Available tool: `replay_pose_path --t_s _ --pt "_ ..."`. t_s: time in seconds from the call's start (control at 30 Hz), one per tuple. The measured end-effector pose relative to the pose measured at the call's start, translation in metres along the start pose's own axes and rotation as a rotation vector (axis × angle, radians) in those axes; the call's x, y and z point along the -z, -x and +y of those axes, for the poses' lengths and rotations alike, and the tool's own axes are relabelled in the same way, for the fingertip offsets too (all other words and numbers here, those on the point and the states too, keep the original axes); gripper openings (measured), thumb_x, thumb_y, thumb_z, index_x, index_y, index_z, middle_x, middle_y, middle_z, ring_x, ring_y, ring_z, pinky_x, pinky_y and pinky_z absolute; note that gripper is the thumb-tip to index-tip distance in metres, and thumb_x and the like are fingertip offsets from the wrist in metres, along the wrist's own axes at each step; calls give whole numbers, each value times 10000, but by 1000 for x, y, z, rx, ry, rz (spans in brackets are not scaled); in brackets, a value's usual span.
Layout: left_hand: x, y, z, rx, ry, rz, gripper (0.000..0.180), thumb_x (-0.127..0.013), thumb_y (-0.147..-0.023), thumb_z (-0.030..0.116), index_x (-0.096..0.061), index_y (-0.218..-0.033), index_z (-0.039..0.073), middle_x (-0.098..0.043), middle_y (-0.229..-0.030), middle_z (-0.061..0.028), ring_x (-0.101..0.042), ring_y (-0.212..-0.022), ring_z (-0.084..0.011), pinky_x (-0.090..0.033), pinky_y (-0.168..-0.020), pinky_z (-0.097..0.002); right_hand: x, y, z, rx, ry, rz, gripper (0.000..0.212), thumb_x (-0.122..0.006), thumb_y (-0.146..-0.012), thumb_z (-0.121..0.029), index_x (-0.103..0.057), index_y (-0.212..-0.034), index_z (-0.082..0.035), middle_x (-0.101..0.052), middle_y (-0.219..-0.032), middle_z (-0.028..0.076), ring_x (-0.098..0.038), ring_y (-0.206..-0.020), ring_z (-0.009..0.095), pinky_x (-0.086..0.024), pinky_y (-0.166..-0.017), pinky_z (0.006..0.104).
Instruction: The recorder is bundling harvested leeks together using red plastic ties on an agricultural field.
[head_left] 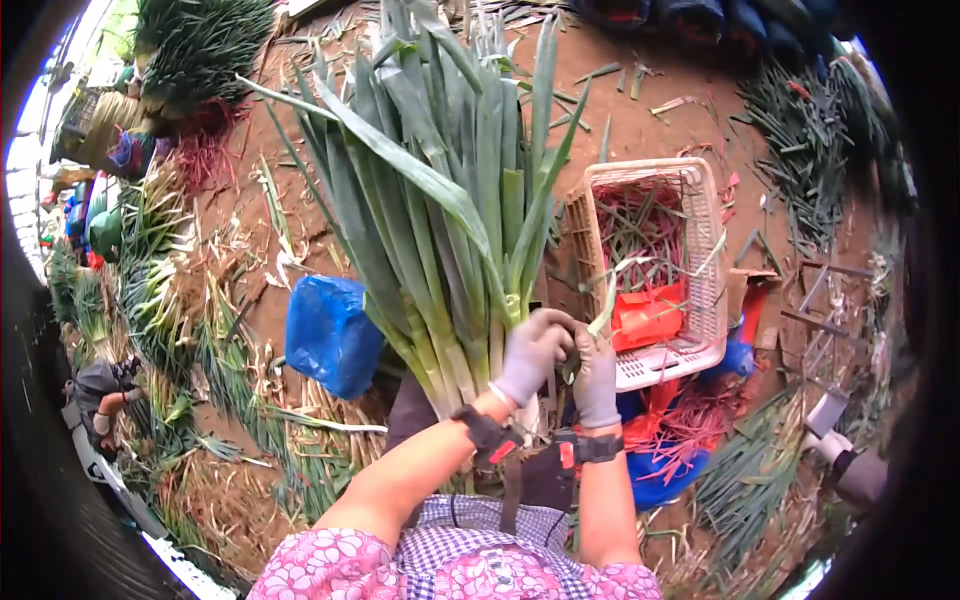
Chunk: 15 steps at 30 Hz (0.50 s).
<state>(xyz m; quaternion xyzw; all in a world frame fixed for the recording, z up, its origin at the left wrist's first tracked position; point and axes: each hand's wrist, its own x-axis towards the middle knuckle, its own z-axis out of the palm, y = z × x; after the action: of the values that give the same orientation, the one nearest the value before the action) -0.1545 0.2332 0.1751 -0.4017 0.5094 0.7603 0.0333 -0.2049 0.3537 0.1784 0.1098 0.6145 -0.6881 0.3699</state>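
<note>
A large sheaf of green onions (pixel 440 200) lies across my lap, its pale stems toward me and its long leaves fanning away. My left hand (pixel 537 355), in a grey glove, is curled around a green onion stalk (pixel 531 412) at the sheaf's right side; the white end shows below the hand. Close against it, my right hand (pixel 597 378), also gloved, has its fingers closed on a narrow green onion leaf (pixel 606 308) that sticks up past the fingertips. The fingertips of both hands meet, so the exact grip is partly hidden.
Right of the sheaf stands a beige plastic crate (pixel 708 250) with red strips and trimmings. A blue plastic-wrapped block (pixel 332 335) sits at the left. Onion piles (pixel 205 60) and loose leaves cover the brown ground. Other people's gloved hands (pixel 832 447) show at both edges.
</note>
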Motion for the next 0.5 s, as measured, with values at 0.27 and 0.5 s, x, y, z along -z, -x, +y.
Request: replay_pose_path --t_s 0.27,0.5 --pt "34 -4 -3 157 102 -271 291 -603 -1018 153 -670 -1249 -9 -734 -881 -68 -701 -758 -132 -558 -664 -291 4 37 -7 -275 427 -305 329 -642 -1012 -194 -678 -1259 20 -734 -1078 75 -686 -952 183 -534 -878 301" --pt "32 47 3 -117 -804 -312 230 -629 -983 190 -706 -1172 84 -746 -1087 -211 -704 -1047 -405 -555 -885 -486 38 -47 22 -423 -856 -407 571 -591 -1085 -363 -471 -1534 -30 -651 -1344 131 -646 -1002 178 -567 -881 339"
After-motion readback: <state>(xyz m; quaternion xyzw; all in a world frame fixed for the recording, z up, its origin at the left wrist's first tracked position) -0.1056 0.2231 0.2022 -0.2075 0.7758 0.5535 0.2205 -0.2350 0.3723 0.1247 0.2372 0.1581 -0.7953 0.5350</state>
